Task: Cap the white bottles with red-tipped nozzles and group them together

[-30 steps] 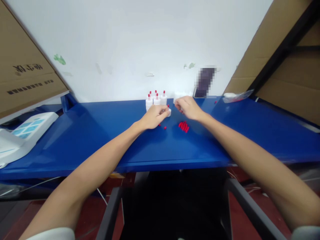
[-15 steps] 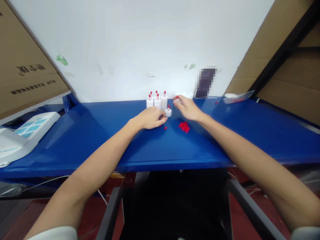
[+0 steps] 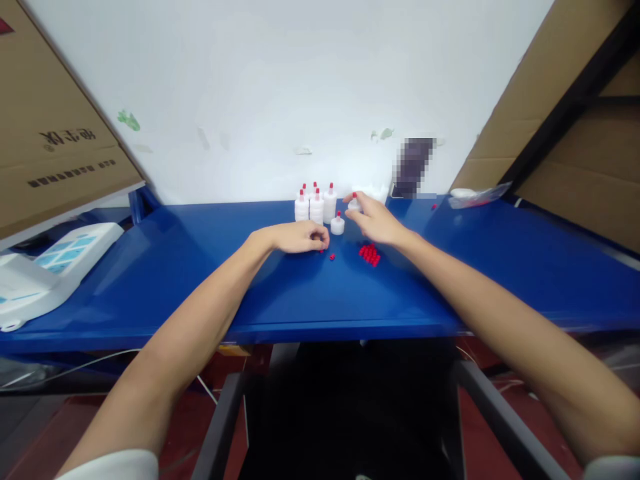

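Several white bottles with red tips stand grouped against the wall side of the blue table. My left hand is low over the table in front of them, its fingers curled near a small red cap; whether the fingers hold anything is hidden. A shorter white red-tipped piece stands between my hands. My right hand has its thumb and fingers around another white red-tipped piece. A pile of red caps lies below the right hand, and one loose cap lies left of it.
White items stand behind the right hand. A phone-like dark object, blurred out, leans on the wall. Further right lies a clear plastic bag. A white device with blue panels is at the left, below a cardboard box.
My left hand has drawn back slightly to the left, away from the shorter white piece, and its fingers are more curled. My right hand has hardly moved.
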Demonstrator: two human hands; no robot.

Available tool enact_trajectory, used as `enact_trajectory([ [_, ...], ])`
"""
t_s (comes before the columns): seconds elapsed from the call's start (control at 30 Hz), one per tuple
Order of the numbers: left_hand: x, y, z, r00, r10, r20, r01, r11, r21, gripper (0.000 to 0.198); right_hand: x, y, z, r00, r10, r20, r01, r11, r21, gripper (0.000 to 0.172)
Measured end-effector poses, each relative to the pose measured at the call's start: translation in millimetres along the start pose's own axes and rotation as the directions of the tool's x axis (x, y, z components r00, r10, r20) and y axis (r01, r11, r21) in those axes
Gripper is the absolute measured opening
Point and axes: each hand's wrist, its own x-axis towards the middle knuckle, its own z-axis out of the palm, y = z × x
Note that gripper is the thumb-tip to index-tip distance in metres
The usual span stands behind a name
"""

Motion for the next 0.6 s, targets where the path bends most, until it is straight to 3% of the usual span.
enact_trajectory([
  [0.27,-2,-2,1.0,1.0,-0.015,-0.025,0.014,0.998,-0.063,0.021,3,4,6,0.99,-0.093,-0.109,0.082,0.991,-0.102,0.03],
  [0.6,0,-3,7.7,0.988,0.032,-0.149,-0.046,0.994,-0.094,0.016,6,13,18,0.979,-0.17,-0.111,0.159,0.983,-0.096,0.038],
])
